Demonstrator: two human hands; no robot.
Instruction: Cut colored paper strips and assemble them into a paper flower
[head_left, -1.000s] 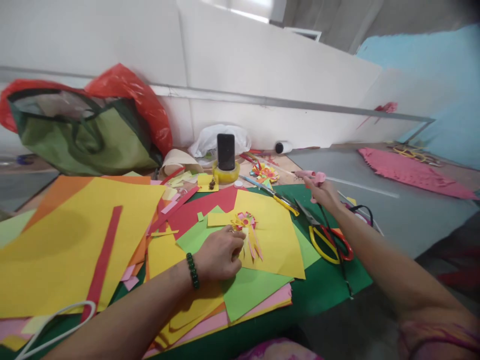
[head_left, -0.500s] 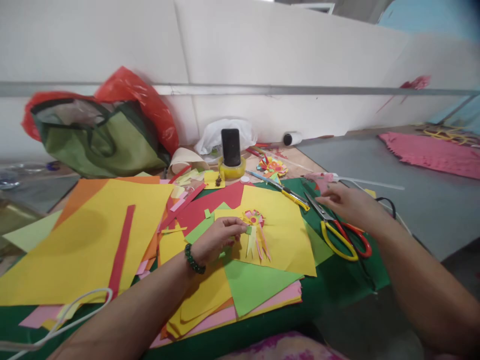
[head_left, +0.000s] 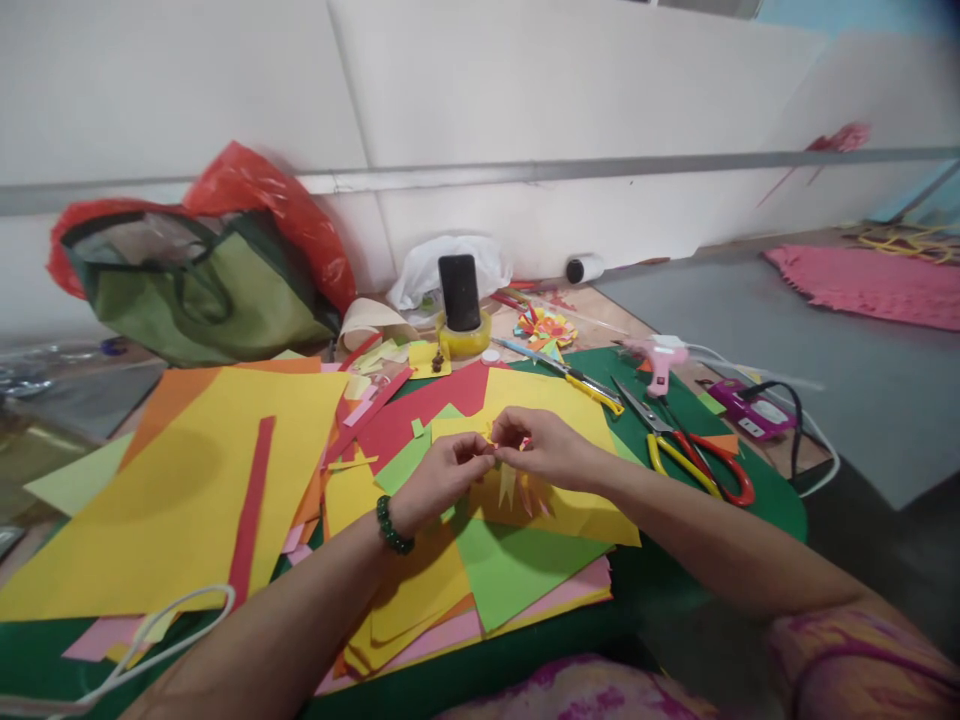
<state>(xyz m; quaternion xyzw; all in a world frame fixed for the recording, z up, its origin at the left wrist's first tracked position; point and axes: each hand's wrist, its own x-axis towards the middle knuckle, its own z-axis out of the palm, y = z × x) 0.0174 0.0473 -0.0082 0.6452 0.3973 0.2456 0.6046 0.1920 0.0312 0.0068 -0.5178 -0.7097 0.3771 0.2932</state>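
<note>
Over the yellow sheet [head_left: 600,515], my two hands meet at the fingertips around a small paper flower. My left hand [head_left: 442,475], with a green bead bracelet at its wrist, pinches the flower's edge. My right hand [head_left: 544,450] curls over the flower from the other side, fingers closed on it and hiding most of its head. Its pale yellow and pink paper tails [head_left: 508,485] hang out below the right fingers. A green sheet [head_left: 517,570] and several more coloured papers lie beneath the yellow sheet.
To the right lie scissors [head_left: 694,460], a yellow cutter [head_left: 592,390], a pink glue gun [head_left: 664,365] and a purple power socket [head_left: 761,410]. A phone [head_left: 459,290] leans upright in a tape roll [head_left: 469,340]. A finished-looking paper flower [head_left: 546,325] and a green bag [head_left: 202,285] sit behind.
My right hand has moved left from beside the glue gun and scissors to the paper flower. My left hand stays at the flower; the green piece it held is no longer visible.
</note>
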